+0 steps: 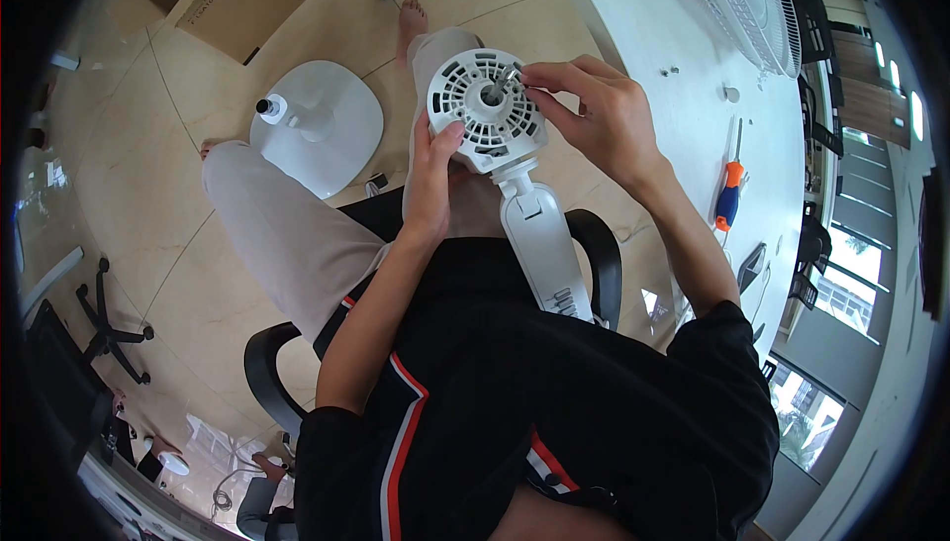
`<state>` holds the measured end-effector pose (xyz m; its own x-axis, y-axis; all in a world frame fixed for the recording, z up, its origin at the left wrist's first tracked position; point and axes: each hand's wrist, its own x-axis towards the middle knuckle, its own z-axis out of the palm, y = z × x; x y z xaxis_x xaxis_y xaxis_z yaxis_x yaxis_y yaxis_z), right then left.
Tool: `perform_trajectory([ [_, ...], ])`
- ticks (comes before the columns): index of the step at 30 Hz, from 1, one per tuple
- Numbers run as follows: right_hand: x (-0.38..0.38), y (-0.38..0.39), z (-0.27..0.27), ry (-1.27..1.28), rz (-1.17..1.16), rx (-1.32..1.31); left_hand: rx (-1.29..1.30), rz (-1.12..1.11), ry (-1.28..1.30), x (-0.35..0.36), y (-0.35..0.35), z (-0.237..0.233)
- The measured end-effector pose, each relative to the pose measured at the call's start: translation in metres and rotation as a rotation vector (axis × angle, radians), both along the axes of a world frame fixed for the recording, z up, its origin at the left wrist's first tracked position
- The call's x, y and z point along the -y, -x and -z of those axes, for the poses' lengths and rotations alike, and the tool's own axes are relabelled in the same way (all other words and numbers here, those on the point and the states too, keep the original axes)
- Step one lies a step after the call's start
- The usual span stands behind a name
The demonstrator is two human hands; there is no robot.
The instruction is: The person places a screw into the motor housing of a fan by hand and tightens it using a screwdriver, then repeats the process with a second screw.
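A white fan motor housing (473,150) with a round slotted face rests over my lap, its face turned up and a metal shaft at its centre. From its lower edge a white fan neck (539,234) runs down toward my body. My left hand (432,180) grips the housing's left side, thumb on the rim. At the upper right of the face, my right hand (584,100) is closed in a pinch of thumb and forefinger near the shaft; what lies between the fingertips is too small to make out.
A white square fan base (341,125) stands on the floor at left, below a cardboard box (242,11). On the white table (693,130) at right lie an orange-and-blue screwdriver (729,195), small parts and a fan grille (737,6). Chair armrests flank me.
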<state>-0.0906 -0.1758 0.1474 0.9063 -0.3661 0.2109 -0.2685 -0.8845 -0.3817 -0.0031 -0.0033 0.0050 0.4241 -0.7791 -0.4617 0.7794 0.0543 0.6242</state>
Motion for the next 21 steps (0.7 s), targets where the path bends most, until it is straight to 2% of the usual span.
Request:
perform_trajectory([
  [21,0.0073,-0.0021,0.0030,-0.018,-0.039,-0.043,0.005,-0.023,0.025,0.0004,-0.0010,-0.0062],
])
